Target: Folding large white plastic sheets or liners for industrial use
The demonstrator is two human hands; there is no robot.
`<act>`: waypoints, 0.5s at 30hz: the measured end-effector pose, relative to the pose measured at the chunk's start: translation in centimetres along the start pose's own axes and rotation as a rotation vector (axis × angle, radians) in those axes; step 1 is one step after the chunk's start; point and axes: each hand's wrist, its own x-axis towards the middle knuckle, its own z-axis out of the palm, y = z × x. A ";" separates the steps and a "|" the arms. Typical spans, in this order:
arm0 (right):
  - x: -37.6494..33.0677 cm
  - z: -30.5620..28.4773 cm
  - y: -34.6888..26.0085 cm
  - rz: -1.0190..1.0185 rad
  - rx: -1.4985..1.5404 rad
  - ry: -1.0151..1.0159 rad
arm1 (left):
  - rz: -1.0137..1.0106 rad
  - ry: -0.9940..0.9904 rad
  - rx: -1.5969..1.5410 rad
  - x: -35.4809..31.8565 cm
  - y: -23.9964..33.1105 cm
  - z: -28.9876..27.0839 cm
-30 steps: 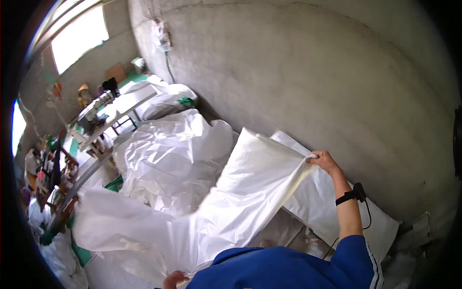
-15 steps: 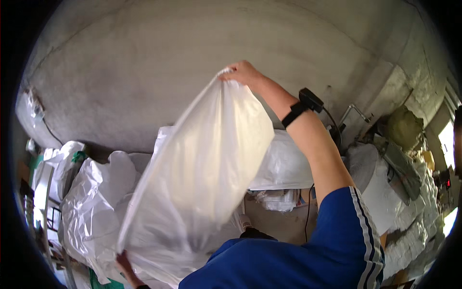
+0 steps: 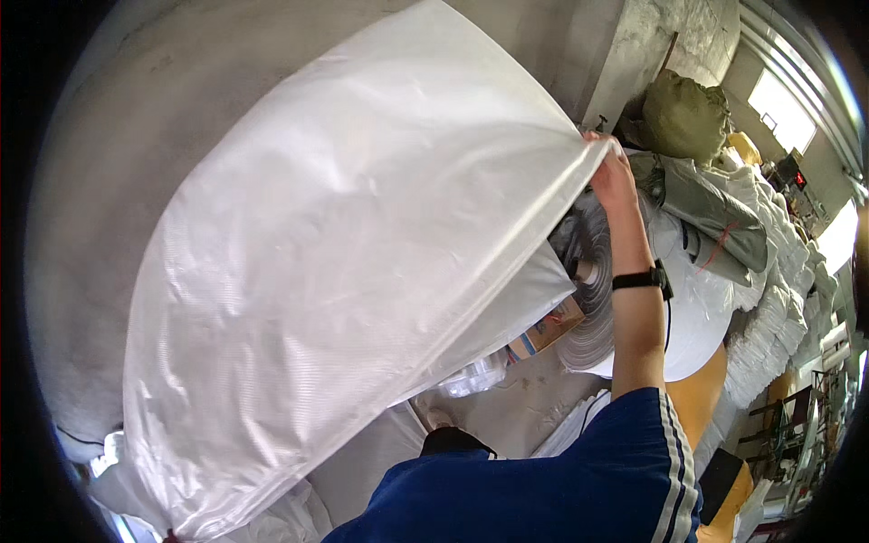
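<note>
A large white plastic sheet (image 3: 362, 208), glossy and faintly ribbed, billows in the air between my hands and fills the left and middle of the view. At the upper right my right hand (image 3: 614, 172) is closed on its gathered edge, with the arm stretched out. Only a sliver of my left hand (image 3: 170, 537) shows at the lower left rim, where the sheet draws together in its grip. Below the sheet's lower edge, another white sheet (image 3: 507, 317) partly covers what lies there.
A big roll of white material (image 3: 597, 317) stands beneath my right forearm, next to a cardboard box (image 3: 552, 330). Grey folded sheeting (image 3: 724, 217) lies over white bundles, with a bulging olive sack (image 3: 685, 118) behind. A concrete wall (image 3: 118, 235) rises at the far side.
My right hand has swung right, spreading the sheet wide across the view. My left hand has slipped almost out of the lower left. The view has turned right, showing more of the roll and room.
</note>
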 end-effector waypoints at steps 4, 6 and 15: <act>-8.1 -13.4 1.4 0.076 -0.036 0.286 | 0.035 -0.272 -0.214 1.0 18.4 8.6; -13.0 -19.2 5.8 0.177 -0.072 0.435 | 0.046 -0.680 -0.220 -1.6 26.2 15.1; -33.5 -11.5 37.8 0.895 0.345 1.227 | 0.007 -1.585 -0.292 -9.3 45.7 23.1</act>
